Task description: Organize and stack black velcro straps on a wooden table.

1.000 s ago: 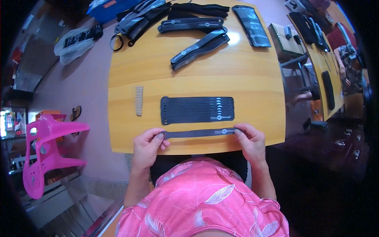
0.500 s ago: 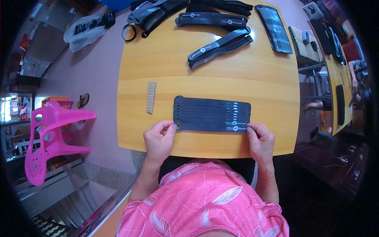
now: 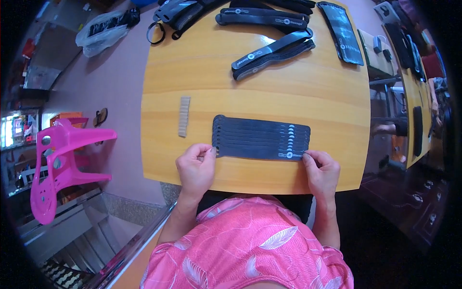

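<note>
A row of overlapping black straps lies flat on the yellow wooden table, each with a slotted left end and pale printing near the right end. My left hand pinches the near left corner of the row between thumb and forefinger. At the near right corner, my right hand is closed in the same way on the end of the nearest strap. That strap lies stretched between both hands, against the others. A beige ribbed strip rests apart from the row, on its left.
Bundled black straps and more stacked straps lie at the far side. A packed bundle in clear wrap sits far right. A pink plastic stool stands left of the table. Another person's arm shows at the right.
The nearest strap has shifted away from me onto the row, so its label now overlaps the one behind. Both hands keep their pinch. The whole view has shifted slightly.
</note>
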Action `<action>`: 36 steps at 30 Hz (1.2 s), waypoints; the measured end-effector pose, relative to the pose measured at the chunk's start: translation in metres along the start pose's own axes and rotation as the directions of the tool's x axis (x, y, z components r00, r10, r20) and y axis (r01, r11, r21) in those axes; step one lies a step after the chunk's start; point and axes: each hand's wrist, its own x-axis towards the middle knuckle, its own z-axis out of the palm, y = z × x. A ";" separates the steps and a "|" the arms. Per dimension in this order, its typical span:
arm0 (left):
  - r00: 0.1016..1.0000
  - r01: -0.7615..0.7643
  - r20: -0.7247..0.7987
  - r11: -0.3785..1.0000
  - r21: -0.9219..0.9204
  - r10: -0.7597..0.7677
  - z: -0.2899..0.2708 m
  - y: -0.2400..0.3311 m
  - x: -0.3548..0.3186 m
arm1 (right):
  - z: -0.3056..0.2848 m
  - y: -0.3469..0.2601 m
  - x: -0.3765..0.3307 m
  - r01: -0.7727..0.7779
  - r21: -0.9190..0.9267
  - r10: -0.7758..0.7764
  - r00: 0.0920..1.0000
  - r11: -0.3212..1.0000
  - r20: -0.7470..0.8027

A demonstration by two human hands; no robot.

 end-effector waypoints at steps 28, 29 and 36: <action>1.000 -0.018 -0.001 0.999 0.033 0.019 -0.001 0.004 0.001 | 0.006 0.001 0.002 0.030 -0.057 -0.031 0.999 0.998 -0.012; 1.000 -0.018 -0.004 0.999 0.045 0.018 -0.001 0.004 0.001 | 0.006 0.001 0.002 0.028 -0.052 -0.029 1.000 0.998 -0.010; 0.999 -0.031 -0.010 0.999 0.019 0.031 0.000 0.002 0.001 | 0.008 0.000 0.003 0.072 -0.063 -0.075 0.996 0.995 -0.045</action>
